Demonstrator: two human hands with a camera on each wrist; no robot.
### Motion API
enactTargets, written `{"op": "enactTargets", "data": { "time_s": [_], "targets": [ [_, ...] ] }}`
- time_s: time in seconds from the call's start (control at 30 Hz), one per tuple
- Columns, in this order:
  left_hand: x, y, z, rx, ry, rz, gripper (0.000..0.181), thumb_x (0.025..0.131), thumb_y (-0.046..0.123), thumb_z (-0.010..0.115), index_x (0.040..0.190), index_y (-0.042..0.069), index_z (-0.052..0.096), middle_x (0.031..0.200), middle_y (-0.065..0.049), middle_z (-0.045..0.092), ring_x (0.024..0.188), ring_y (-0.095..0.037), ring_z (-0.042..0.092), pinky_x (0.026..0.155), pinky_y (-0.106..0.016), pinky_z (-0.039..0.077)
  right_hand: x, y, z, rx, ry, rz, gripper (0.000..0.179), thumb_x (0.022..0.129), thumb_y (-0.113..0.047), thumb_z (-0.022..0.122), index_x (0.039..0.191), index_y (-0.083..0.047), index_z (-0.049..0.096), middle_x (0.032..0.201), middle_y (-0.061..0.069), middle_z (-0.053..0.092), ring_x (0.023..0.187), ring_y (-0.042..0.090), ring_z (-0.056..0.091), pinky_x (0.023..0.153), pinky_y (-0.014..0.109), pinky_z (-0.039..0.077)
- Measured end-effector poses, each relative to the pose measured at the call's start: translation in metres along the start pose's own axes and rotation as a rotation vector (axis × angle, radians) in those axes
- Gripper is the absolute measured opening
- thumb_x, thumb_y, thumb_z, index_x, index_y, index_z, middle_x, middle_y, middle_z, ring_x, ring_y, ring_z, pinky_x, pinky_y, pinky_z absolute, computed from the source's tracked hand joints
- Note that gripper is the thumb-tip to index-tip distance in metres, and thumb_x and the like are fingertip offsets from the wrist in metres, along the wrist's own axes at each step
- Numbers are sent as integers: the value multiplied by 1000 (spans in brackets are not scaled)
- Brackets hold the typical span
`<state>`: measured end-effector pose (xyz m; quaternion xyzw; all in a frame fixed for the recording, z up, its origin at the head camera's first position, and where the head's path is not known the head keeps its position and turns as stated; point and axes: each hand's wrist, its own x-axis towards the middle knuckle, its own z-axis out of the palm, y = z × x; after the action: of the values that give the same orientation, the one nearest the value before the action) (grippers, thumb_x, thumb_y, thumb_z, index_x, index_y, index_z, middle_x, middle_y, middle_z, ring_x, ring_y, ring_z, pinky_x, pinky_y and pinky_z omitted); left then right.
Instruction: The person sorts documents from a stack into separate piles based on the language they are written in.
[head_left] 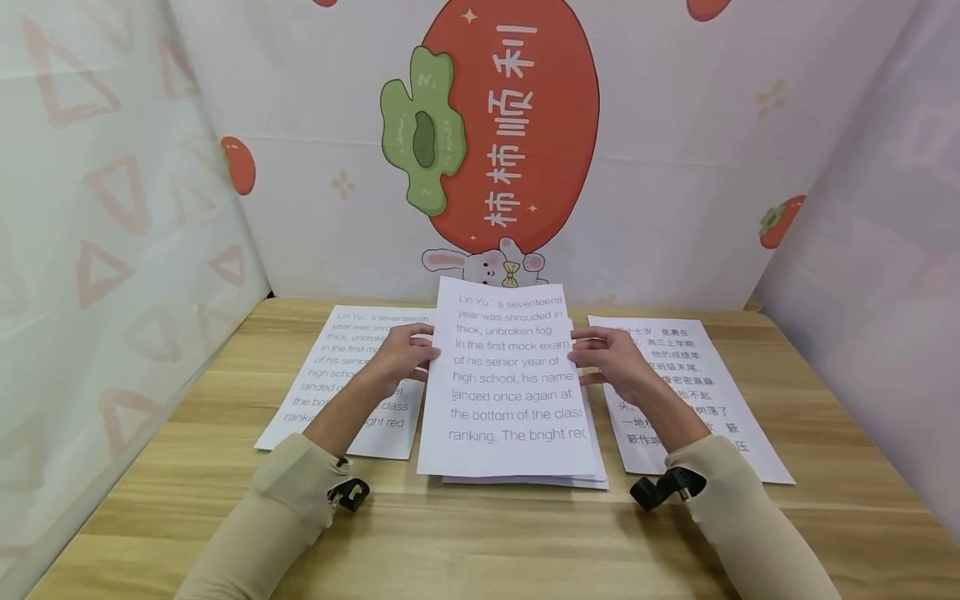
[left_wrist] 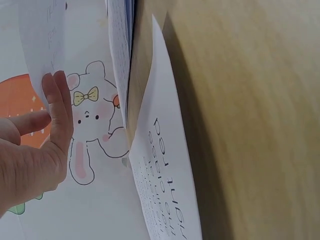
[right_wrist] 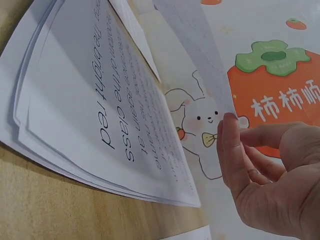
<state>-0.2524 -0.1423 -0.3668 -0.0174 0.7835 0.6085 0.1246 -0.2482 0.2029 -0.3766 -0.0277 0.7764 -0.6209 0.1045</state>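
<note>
A printed sheet of paper (head_left: 502,458) with English text is held up by its two side edges, raised above the table. My left hand (head_left: 405,358) pinches its left edge between thumb and fingers. On the opposite edge, my right hand (head_left: 618,362) grips it the same way. Below the raised sheet lies a stack of paper (right_wrist: 65,90), its top page also in English; the head view shows only its lower and right edges. Another English sheet (head_left: 315,408) lies left of the stack, partly behind my left forearm. To the right, a sheet with Chinese text (head_left: 727,408) lies partly under my right hand and forearm.
The wooden table (head_left: 480,542) extends in front of the papers. A white backdrop (head_left: 315,225) with a large persimmon and a rabbit rises behind it, and pale cloth walls (head_left: 90,333) flank both sides. Each wrist wears a black camera mount (head_left: 352,494).
</note>
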Motion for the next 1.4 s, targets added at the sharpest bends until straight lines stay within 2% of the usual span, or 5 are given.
{"op": "enactTargets", "data": {
  "time_s": [0.47,0.7,0.97,1.17,1.4],
  "targets": [
    [-3,3,8,-61,-69,13,51,98,-6,59,148,-6,47,107,-20,74,75,-17,70,66,-28,64,-5,-2,-13,-45,31,10,47,99,-2,65,145,3,52,108,8,70,90,14,70,73,31,64],
    [-2,7,21,-104,-108,29,55,95,-12,61,148,-7,46,103,-18,74,71,-16,70,64,-28,64,-11,0,-27,-51,57,24,50,100,-3,64,147,3,49,109,8,67,90,15,71,76,32,65],
    [0,11,34,-115,-110,21,62,95,-13,62,153,-5,40,102,-17,71,73,-17,70,65,-30,65,-16,3,-36,-61,76,35,50,101,-6,64,148,3,49,115,11,67,90,15,72,78,31,64],
    [2,12,31,-114,-95,7,61,96,-12,61,153,-3,42,102,-17,71,72,-17,69,64,-29,64,-15,3,-36,-30,69,34,50,101,-5,64,148,4,48,111,8,68,89,15,73,78,32,65],
    [4,13,19,-92,-86,22,58,96,-10,60,152,-1,44,92,-9,72,73,-18,71,67,-31,65,-12,0,-27,4,30,14,52,100,-5,66,148,5,48,107,4,68,90,14,71,75,31,65]
  ]
}}
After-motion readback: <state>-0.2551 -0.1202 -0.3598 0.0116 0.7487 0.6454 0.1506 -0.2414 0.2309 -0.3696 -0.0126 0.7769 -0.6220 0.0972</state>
